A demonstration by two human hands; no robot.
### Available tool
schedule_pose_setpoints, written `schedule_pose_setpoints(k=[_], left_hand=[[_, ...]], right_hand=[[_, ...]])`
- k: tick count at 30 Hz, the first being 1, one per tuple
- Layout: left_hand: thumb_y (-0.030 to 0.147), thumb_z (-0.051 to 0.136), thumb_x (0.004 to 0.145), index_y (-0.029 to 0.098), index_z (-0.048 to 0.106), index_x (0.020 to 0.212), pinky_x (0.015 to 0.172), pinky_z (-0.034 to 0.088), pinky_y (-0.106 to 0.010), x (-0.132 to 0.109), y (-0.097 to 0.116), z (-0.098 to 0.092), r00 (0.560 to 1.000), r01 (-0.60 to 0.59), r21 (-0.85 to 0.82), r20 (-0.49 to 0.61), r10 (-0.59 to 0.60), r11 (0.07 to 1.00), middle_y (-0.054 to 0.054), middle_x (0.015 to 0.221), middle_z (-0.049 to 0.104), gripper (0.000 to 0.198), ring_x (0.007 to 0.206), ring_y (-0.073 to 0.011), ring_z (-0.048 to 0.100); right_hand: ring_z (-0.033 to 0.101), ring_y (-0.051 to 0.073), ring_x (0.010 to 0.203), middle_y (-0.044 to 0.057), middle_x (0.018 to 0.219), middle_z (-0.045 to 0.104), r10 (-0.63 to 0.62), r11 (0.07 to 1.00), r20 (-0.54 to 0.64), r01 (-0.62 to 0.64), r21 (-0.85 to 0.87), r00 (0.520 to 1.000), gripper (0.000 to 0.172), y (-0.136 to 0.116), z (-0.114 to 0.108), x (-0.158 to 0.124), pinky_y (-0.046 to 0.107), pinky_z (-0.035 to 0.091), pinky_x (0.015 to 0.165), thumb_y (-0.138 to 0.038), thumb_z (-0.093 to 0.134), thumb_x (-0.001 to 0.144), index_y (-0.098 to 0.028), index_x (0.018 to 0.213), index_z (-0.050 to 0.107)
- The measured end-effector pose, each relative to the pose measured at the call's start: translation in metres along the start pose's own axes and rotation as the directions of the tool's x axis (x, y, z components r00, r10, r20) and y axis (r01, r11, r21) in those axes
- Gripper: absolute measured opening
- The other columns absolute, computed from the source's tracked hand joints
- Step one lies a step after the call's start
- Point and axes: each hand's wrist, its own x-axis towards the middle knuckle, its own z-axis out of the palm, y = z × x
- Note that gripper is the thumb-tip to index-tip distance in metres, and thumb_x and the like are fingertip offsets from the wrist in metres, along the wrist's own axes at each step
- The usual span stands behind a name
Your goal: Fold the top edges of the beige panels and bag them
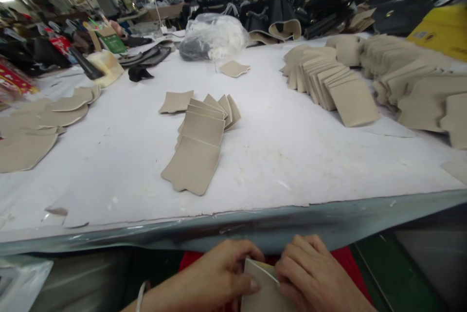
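Observation:
Below the table's front edge, over my lap, my left hand (219,275) and my right hand (310,275) both pinch a small stack of beige cut pieces (260,287). Left thumb and fingers press its left edge; the right fingers curl over its right edge. On the white table (292,156) lies a fanned row of the same beige pieces (199,141) straight ahead, beyond my reach at the moment. A larger fanned row of beige pieces (328,81) lies at the right.
Flat beige shapes (40,127) lie at the left. Piles of beige pieces (416,78) fill the right side. A clear plastic bag (213,37) and black material (277,17) sit at the far edge. Other people work at benches behind.

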Motion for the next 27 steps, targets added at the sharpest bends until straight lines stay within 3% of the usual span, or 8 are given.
schedule_pose_setpoints(k=[2, 6, 12, 17, 20, 23, 27], left_hand=[[0.020, 0.062, 0.073, 0.016, 0.069, 0.094, 0.054, 0.033, -0.020, -0.001, -0.009, 0.004, 0.997, -0.001, 0.098, -0.074, 0.008, 0.995, 0.004, 0.067, 0.056, 0.022, 0.062, -0.0108, 0.049], [0.019, 0.058, 0.076, 0.015, 0.071, 0.086, 0.053, 0.032, -0.021, -0.004, -0.008, 0.004, 0.997, 0.004, 0.194, -0.077, 0.011, 0.981, 0.003, 0.063, 0.056, 0.017, 0.058, -0.0114, 0.050], [0.015, 0.056, 0.077, 0.017, 0.072, 0.079, 0.056, 0.032, -0.020, -0.006, 0.004, 0.005, 0.989, -0.087, 0.345, -0.081, 0.122, 0.935, 0.003, 0.065, 0.059, 0.017, 0.063, -0.0108, 0.051], [0.012, 0.055, 0.075, 0.017, 0.072, 0.076, 0.056, 0.028, -0.019, -0.007, 0.006, 0.007, 0.991, -0.091, 0.327, -0.067, 0.119, 0.941, 0.004, 0.063, 0.055, 0.018, 0.064, -0.0099, 0.047], [0.010, 0.055, 0.071, 0.017, 0.073, 0.075, 0.054, 0.027, -0.019, -0.006, 0.007, 0.007, 0.995, -0.076, 0.294, -0.042, 0.093, 0.953, 0.005, 0.061, 0.053, 0.019, 0.061, -0.0092, 0.045], [0.009, 0.054, 0.070, 0.018, 0.074, 0.078, 0.054, 0.028, -0.019, -0.006, 0.007, 0.008, 0.995, -0.085, 0.275, -0.019, 0.094, 0.958, 0.004, 0.063, 0.054, 0.024, 0.061, -0.0094, 0.045], [0.007, 0.052, 0.071, 0.020, 0.075, 0.083, 0.056, 0.030, -0.019, -0.007, 0.011, 0.008, 0.994, -0.100, 0.299, 0.001, 0.105, 0.949, 0.005, 0.065, 0.057, 0.029, 0.062, -0.0098, 0.047]], right_hand=[[0.048, 0.018, 0.070, 0.000, 0.072, 0.058, 0.046, 0.998, 0.020, -0.047, 0.051, 0.999, 0.031, -0.002, 0.012, -0.013, 0.034, 0.026, 0.066, -0.016, 0.039, 0.101, -0.020, 0.077, 0.058], [0.048, 0.018, 0.074, 0.002, 0.076, 0.059, 0.036, 0.995, 0.101, -0.045, 0.087, 0.994, 0.030, -0.007, 0.008, -0.015, 0.035, 0.028, 0.068, -0.014, 0.038, 0.101, -0.019, 0.081, 0.059], [0.048, 0.018, 0.071, 0.002, 0.074, 0.059, 0.055, 0.992, 0.031, -0.058, 0.111, 0.998, 0.031, -0.003, 0.006, -0.011, 0.034, 0.028, 0.066, -0.017, 0.038, 0.102, -0.019, 0.079, 0.059], [0.050, 0.018, 0.073, 0.000, 0.076, 0.060, 0.085, 0.983, 0.057, -0.093, 0.160, 0.995, 0.021, -0.001, 0.006, -0.013, 0.033, 0.030, 0.067, -0.016, 0.048, 0.098, -0.020, 0.079, 0.057], [0.053, 0.018, 0.074, -0.001, 0.078, 0.061, 0.149, 0.962, 0.106, -0.169, 0.213, 0.983, 0.010, -0.001, -0.001, -0.010, 0.031, 0.033, 0.069, -0.010, 0.059, 0.088, -0.020, 0.089, 0.058], [0.055, 0.018, 0.077, -0.002, 0.082, 0.063, 0.168, 0.953, 0.127, -0.194, 0.231, 0.978, 0.027, 0.000, -0.006, -0.007, 0.031, 0.035, 0.069, -0.005, 0.063, 0.082, -0.021, 0.103, 0.060], [0.056, 0.018, 0.082, -0.002, 0.083, 0.064, 0.164, 0.963, 0.230, -0.206, 0.171, 0.959, 0.012, -0.002, -0.008, -0.006, 0.032, 0.034, 0.072, -0.012, 0.066, 0.087, -0.024, 0.087, 0.065]])
